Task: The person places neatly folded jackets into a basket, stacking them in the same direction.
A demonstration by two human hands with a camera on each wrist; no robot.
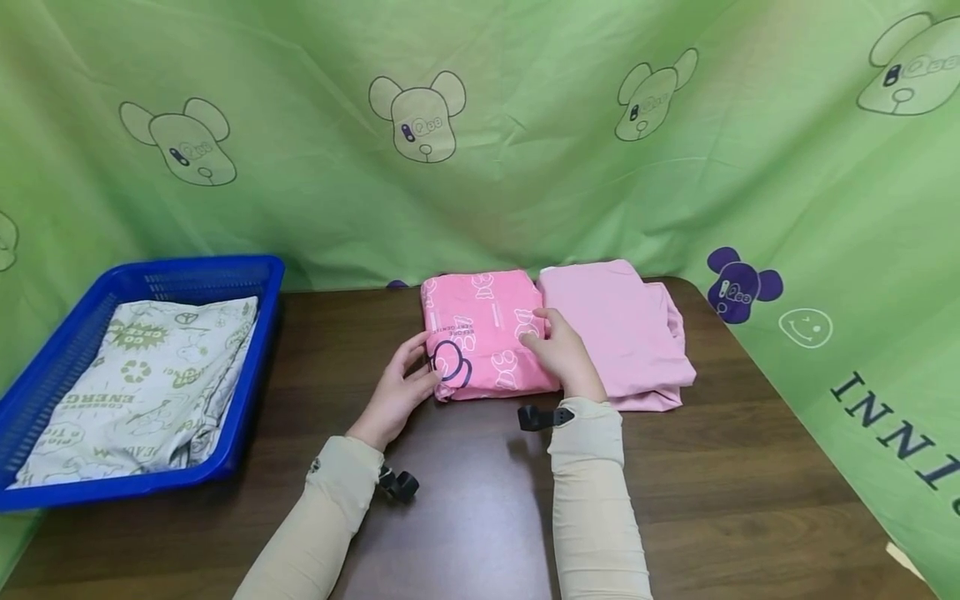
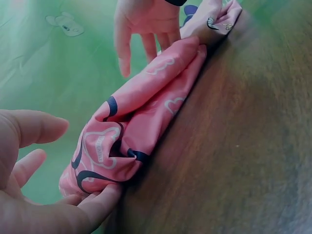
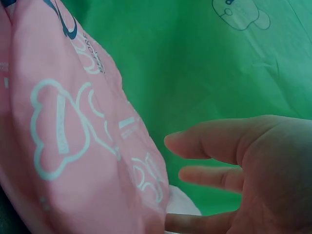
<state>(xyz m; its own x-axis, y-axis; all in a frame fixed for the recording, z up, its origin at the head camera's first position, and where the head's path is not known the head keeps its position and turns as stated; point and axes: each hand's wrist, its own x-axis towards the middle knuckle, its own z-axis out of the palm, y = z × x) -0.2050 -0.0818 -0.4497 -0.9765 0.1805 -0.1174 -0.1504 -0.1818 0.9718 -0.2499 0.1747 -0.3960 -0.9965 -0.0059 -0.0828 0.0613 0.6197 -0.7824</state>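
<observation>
A folded bright pink cloth [image 1: 491,333] with white and dark blue prints lies in a thick bundle at the back of the table. At its left edge is my left hand [image 1: 397,392], lower fingers touching the bundle's corner while thumb and forefinger stand apart in the left wrist view. On the other side, my right hand [image 1: 562,350] reaches over the right edge with its fingers spread. In the right wrist view its thumb [image 3: 204,139] shows apart from the cloth. Close by on the right lies a folded pale pink cloth [image 1: 611,325].
A blue plastic basket [image 1: 258,367] stands at the left, holding a folded white cloth [image 1: 142,392] with green prints. Behind the brown wooden table [image 1: 720,483] hangs a green curtain [image 1: 525,192] with mouse-like heads. Each wrist carries a small black camera.
</observation>
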